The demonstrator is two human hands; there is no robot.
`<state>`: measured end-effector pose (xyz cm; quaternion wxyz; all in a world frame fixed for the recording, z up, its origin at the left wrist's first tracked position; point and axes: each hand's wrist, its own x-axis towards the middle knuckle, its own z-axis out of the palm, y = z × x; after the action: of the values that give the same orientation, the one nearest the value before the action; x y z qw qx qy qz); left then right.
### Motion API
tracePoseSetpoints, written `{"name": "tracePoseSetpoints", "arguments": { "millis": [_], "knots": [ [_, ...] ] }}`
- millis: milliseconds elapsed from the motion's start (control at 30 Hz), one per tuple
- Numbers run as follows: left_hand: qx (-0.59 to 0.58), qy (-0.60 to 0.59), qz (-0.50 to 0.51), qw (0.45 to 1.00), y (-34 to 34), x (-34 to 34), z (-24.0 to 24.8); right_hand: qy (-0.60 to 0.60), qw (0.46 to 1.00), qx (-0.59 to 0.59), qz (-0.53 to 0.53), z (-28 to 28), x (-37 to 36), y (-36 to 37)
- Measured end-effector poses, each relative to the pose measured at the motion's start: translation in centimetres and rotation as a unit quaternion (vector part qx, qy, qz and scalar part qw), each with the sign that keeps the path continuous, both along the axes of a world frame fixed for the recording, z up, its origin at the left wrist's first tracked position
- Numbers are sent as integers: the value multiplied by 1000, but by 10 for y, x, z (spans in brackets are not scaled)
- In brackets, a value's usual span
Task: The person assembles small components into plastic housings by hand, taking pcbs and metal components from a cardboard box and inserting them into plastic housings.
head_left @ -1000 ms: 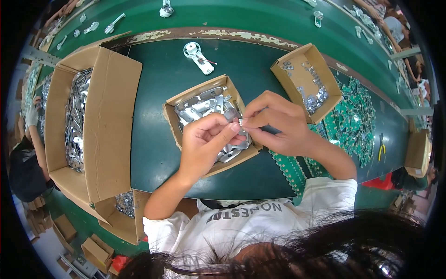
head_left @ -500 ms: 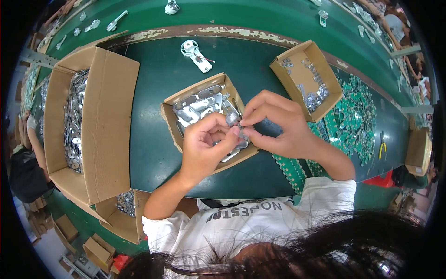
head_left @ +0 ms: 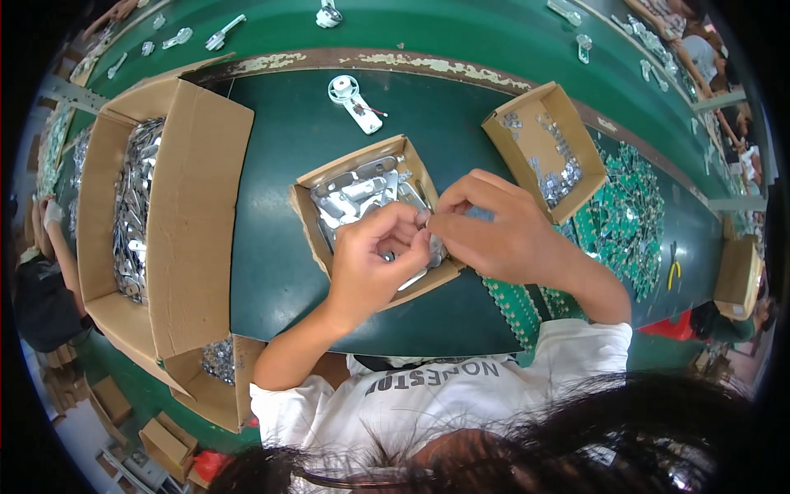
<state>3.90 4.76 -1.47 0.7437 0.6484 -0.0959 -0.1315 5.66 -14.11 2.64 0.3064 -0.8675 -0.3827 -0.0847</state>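
At far left, a tall cardboard box [head_left: 202,214] holds a heap of flat metal parts [head_left: 132,222], and a lower box [head_left: 244,375] has smaller ones. On the green table [head_left: 280,272], a white fan-shaped piece [head_left: 362,114] lies above the middle box [head_left: 354,168], which holds metal plates [head_left: 362,189]. Over that box's right side, the left hand [head_left: 370,255] has its grip pinched on a small grey part [head_left: 423,219]; the right hand [head_left: 504,239] meets it there, fingertips clamped on the same part. Handling of this one looks underway; many pieces remain in the boxes, and I cannot tell finished from unfinished. The fingers hide most of the part, so whether it is one piece or two is unclear. Further right are a box [head_left: 533,142] of little metal bits, tangled circuit boards [head_left: 621,214] and yellow-handled pliers [head_left: 675,276].
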Motion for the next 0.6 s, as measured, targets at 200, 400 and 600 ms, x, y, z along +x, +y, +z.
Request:
{"name": "tracePoseSetpoints", "arguments": {
  "millis": [200,400,600],
  "knots": [
    [-12,31,-4,999,3,-2,-8,-25,987,107,-120,-7,103,2],
    [-10,85,2,996,-12,3,-1,-125,938,-168,-276,-42,261,21],
    [80,-4,6,997,0,-3,3,10,911,-142,-388,-43,321,-99]
  ]
}}
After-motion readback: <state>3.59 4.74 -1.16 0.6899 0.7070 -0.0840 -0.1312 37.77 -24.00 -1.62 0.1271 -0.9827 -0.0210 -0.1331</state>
